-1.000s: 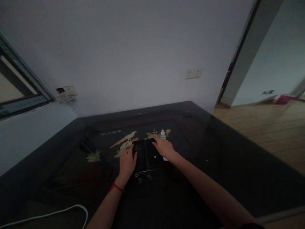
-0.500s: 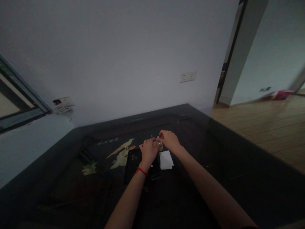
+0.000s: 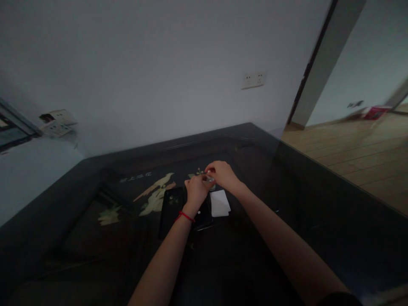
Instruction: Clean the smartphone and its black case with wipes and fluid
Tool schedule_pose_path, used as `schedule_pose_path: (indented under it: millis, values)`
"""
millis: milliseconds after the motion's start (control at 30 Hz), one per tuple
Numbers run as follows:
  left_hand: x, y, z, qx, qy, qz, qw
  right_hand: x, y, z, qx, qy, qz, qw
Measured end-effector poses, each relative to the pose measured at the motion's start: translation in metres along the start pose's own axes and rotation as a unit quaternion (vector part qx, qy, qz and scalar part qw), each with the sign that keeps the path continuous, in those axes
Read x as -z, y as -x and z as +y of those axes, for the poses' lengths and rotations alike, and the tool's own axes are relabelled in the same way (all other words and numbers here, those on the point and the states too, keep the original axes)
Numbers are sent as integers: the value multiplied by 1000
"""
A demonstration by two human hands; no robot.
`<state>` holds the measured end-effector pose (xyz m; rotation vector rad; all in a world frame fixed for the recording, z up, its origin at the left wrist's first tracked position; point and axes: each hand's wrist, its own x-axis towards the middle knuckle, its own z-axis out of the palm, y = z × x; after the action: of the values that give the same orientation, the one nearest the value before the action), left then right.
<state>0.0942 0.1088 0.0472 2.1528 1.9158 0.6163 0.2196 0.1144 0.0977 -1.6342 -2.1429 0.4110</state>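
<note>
My left hand [image 3: 196,189], with a red cord at the wrist, is closed on a small clear bottle [image 3: 213,186] standing on the black table. My right hand [image 3: 220,173] is pinched at the top of that bottle, where a tiny white thing shows between the fingertips; I cannot make out what it is. Under my left hand and wrist lies a dark flat device [image 3: 203,216] with a small white dot. A black tray-like case [image 3: 170,212] lies to its left. White square sheets [image 3: 219,204] rest just below the bottle.
The glossy black table [image 3: 255,255] has a pale bird-and-flower design [image 3: 156,195] at the left. Behind it rises a white wall with a socket panel [image 3: 253,80]. More sockets [image 3: 57,122] are at the left, and a pink container [image 3: 376,112] stands on the floor far right.
My view has tilted down and turned slightly, so the table sits higher in the picture. Both hands stay together at the bottle, with the left hand shifted slightly off the case.
</note>
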Motion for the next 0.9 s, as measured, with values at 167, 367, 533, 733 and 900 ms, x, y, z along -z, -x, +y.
schedule_pose_path:
  millis: [167,367,533,733,900]
  values:
    - [-2,-1,-2,-6,2,-4,1000,-3,-1,2,-33,-16,36,999]
    - [-1,-1,-3,-14,6,-5,1000,-5,0,1,-53,-2,55,997]
    - [1,0,-2,-19,1,-10,1000,-4,2,-1,-44,9,63,997]
    - [2,1,1,-24,-9,-9,1000,-5,3,-1,-27,23,77,996]
    - [3,1,3,-25,-15,-6,1000,-4,3,-3,-13,5,98,995]
